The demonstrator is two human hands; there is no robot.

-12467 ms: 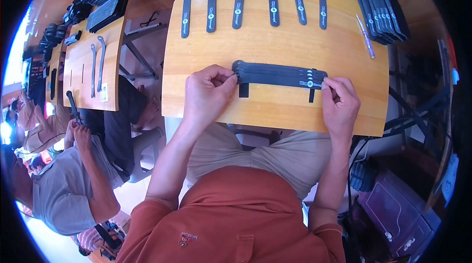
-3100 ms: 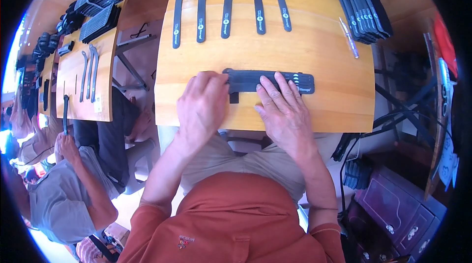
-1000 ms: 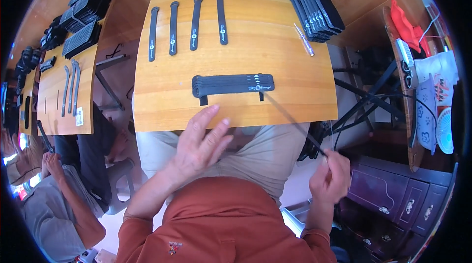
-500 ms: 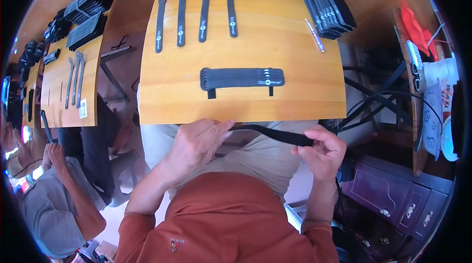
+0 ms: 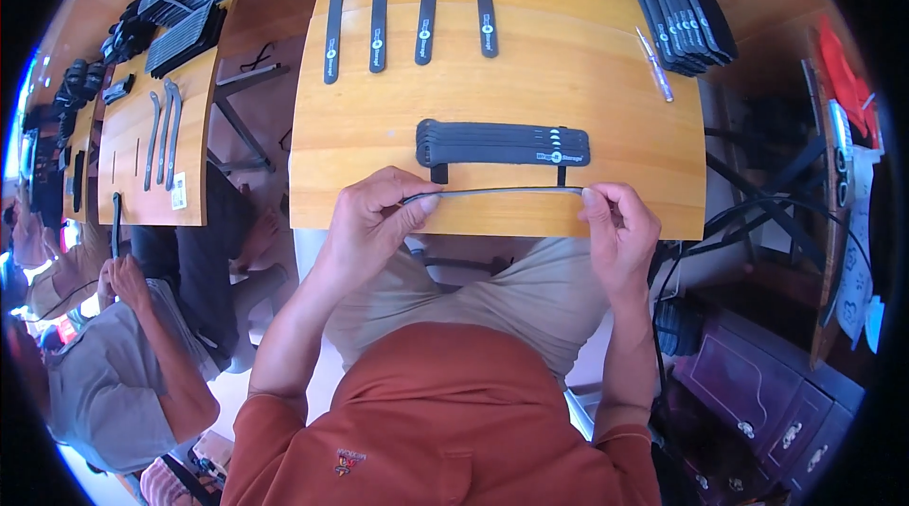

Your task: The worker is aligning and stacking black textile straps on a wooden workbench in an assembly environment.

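A dark strap (image 5: 511, 191) is stretched edge-on between my hands, just above the table's near edge. Its left end is pinched in my left hand (image 5: 383, 213), and my right hand (image 5: 618, 222) grips the other end between thumb and fingers. Just beyond it lies a neat stack of dark grey straps (image 5: 502, 142), resting across two short black strips (image 5: 439, 174) that stick out on the near side. Farther off, several single straps lie apart in a row, among them one strap (image 5: 428, 9) with a rounded loop end pointing away.
A pen (image 5: 654, 65) lies near a thick bundle of straps (image 5: 680, 9) at the far right of the wooden table (image 5: 379, 123). On the left, a co-worker (image 5: 123, 355) holds a strap at another table (image 5: 197, 186). Dark cabinets (image 5: 757, 383) stand at lower right.
Both hands have risen from over my lap to the table's near edge with the strap. It was sagging and turned flat side out; now it is nearly straight and edge-on. The view has shifted.
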